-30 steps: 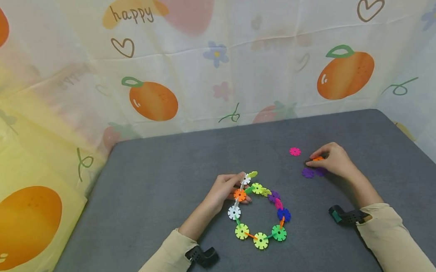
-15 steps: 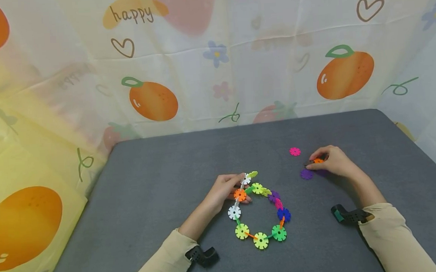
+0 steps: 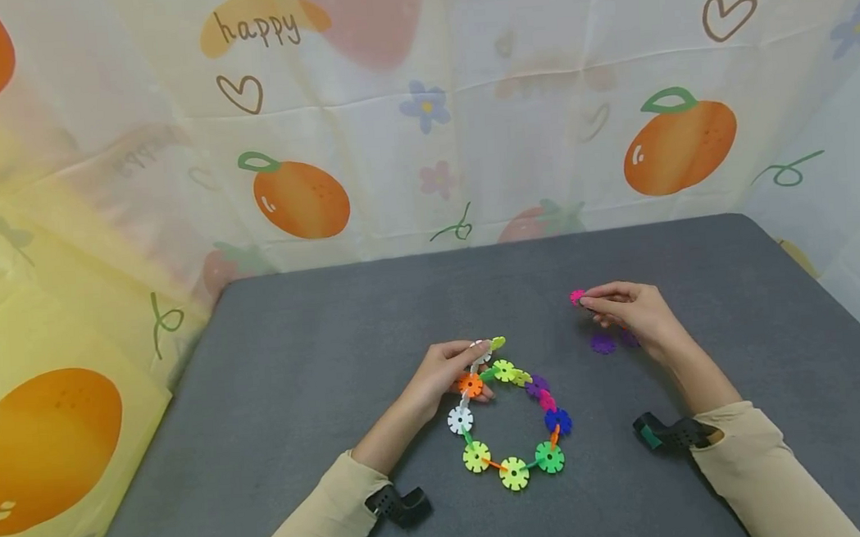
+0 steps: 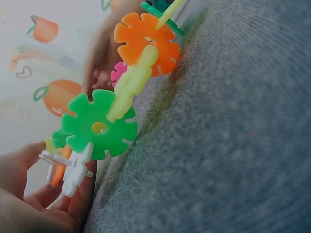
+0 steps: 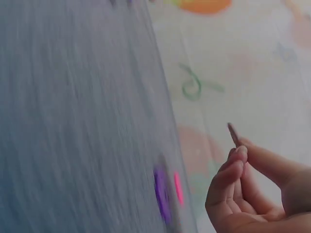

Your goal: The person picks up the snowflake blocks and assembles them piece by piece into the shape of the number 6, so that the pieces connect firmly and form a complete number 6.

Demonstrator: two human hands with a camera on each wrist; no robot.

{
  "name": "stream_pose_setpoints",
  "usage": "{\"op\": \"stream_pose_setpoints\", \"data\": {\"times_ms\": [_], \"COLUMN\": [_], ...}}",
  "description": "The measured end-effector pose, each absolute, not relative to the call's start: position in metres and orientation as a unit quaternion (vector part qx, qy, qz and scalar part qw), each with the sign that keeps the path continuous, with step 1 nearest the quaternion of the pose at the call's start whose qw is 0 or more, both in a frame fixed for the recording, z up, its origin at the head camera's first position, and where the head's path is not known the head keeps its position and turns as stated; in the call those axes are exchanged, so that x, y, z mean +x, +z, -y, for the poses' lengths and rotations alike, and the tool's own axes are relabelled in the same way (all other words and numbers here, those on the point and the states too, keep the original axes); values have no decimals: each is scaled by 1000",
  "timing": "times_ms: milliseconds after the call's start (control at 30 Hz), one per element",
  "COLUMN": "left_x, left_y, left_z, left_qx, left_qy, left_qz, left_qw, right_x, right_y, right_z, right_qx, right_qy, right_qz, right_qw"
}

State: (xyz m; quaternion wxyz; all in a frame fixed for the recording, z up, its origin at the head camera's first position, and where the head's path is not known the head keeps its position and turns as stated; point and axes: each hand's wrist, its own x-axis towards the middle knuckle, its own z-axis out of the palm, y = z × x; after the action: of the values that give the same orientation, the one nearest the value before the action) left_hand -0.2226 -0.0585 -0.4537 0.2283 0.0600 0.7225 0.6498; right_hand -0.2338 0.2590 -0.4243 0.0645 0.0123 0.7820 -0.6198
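My left hand (image 3: 437,379) pinches the white end of a chain of notched plastic snowflake discs (image 3: 514,474) that curves round in a ring on the grey table. In the left wrist view, green (image 4: 99,126) and orange (image 4: 141,39) discs rise beyond the fingers, joined by a yellow one. My right hand (image 3: 643,313) is at the far right, its fingertips in front of a pink disc (image 3: 576,296). Between thumb and fingers it pinches a thin brownish disc (image 5: 233,133), seen edge-on in the right wrist view.
Two purple discs (image 3: 603,344) lie below the right hand, one partly covered by it. A bit of orange shows there too, mostly hidden. Behind the table (image 3: 330,324) hangs a printed cloth (image 3: 372,173). Each forearm wears a black wrist mount (image 3: 400,507).
My right hand has moved left, from above the purple and orange discs to the pink disc. The left hand and the chain hold almost the same place.
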Motion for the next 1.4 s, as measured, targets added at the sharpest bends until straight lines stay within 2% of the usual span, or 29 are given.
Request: {"op": "stream_pose_setpoints", "data": {"times_ms": [400,733,1000,1400], "left_x": [-224,-225,-223,-220], "left_y": [-454,-454,-455,-455], "left_z": [57,56,55,53], "left_qx": [59,53,62,69], "left_qy": [664,661,626,664], "left_qz": [-709,-713,-748,-704], "left_qw": [230,230,209,240], "right_x": [-222,-220,-216,-213], "right_y": [-430,-437,-438,-436], "right_z": [-196,-184,-177,-177], "right_qx": [-14,-10,4,-15], "right_qy": [-654,-697,-714,-686], "right_qz": [-750,-709,-689,-713], "right_qw": [97,103,126,142]}}
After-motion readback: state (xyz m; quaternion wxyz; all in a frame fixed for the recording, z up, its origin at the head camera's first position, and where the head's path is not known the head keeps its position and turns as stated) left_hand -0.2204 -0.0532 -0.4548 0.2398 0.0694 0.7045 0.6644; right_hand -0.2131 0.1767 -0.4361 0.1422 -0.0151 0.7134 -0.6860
